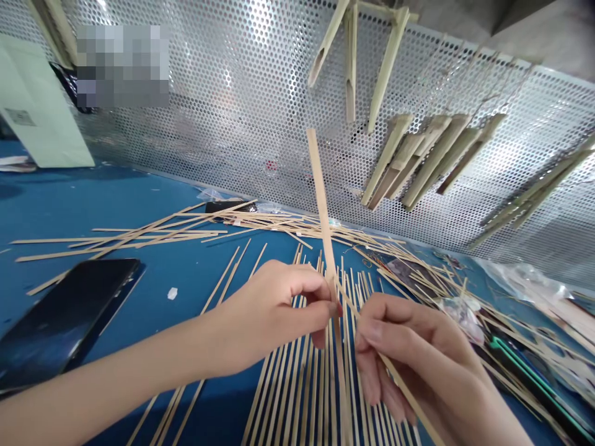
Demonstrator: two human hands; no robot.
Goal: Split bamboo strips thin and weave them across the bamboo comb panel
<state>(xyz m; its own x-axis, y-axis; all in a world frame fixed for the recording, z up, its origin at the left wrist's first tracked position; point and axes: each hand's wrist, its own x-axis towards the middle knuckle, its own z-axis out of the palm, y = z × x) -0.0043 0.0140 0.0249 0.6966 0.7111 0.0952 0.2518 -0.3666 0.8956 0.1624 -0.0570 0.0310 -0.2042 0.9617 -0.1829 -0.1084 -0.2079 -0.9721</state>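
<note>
Above the middle of the table, my left hand point(279, 310) is closed, pinching a wide, flat bamboo strip point(320, 198). That strip points up and away from me, and its lower part runs down over the row below. My right hand point(418, 347) grips a narrower bamboo strip point(403, 385) between thumb and fingers; its far end meets the wide strip close to my left fingertips. Whether the two strips are joined there, I cannot tell. Beneath both hands lies a row of thin bamboo strips point(283, 396), side by side and lengthwise.
A phone point(69, 316) lies on the blue table point(153, 210) at left, near a pale green bag point(41, 105). Loose bamboo strips point(279, 218) are heaped behind. A green-edged tool point(534, 378) and clear plastic point(520, 279) lie right. Cut bamboo pieces point(437, 161) hang on a perforated metal panel point(223, 105).
</note>
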